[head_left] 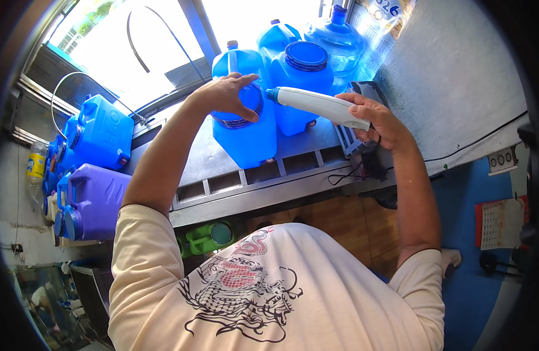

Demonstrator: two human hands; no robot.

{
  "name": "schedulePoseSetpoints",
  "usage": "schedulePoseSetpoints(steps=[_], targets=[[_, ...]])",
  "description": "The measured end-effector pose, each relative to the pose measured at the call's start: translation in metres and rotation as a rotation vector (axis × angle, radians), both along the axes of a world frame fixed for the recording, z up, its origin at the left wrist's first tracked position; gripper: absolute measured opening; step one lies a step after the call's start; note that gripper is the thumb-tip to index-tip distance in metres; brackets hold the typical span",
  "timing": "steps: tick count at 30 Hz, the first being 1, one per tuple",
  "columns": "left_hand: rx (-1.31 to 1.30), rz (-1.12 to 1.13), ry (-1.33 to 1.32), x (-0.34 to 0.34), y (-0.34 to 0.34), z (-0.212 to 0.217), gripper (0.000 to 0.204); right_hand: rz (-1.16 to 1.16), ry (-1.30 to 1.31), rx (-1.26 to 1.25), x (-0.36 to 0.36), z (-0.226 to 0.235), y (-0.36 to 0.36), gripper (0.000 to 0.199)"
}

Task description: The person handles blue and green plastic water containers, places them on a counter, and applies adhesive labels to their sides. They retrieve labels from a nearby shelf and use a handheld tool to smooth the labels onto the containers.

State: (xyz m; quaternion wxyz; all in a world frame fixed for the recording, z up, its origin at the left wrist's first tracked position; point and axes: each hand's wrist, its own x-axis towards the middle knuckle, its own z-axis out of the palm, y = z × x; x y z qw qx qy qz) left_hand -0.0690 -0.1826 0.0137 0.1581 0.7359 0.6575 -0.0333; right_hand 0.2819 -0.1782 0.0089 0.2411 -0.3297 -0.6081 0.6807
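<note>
My right hand (375,121) is wrapped round a white heat gun (316,104) with a teal nozzle. Its nozzle points left, toward the big round lid (246,108) of a blue water jug (244,143). Over that lid is my left hand (222,96), with thumb and fingers apart; whether it presses on the lid is hard to see. A dark printed band circles the lid's rim. Just right of this jug stands a second blue jug (296,120), with a similar band round its lid (306,54).
A clear blue round bottle (337,44) stands at the back right. The metal counter (190,149) has a slotted front. Blue jugs (105,131) and a purple jug (97,202) are at left, a green container (211,237) below. A black cord (474,146) runs along the right wall toward a socket (502,159).
</note>
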Motion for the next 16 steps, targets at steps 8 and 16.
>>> schedulePoseSetpoints(steps=[8,16], targets=[[0.518,0.147,-0.614,-0.056,-0.036,-0.077,0.138,-0.028,-0.151,0.042,-0.004,0.028,-0.019,0.052],[0.774,0.307,-0.732,-0.021,-0.063,-0.127,0.137,-0.047,-0.332,0.104,-0.02,0.049,-0.032,0.053]])
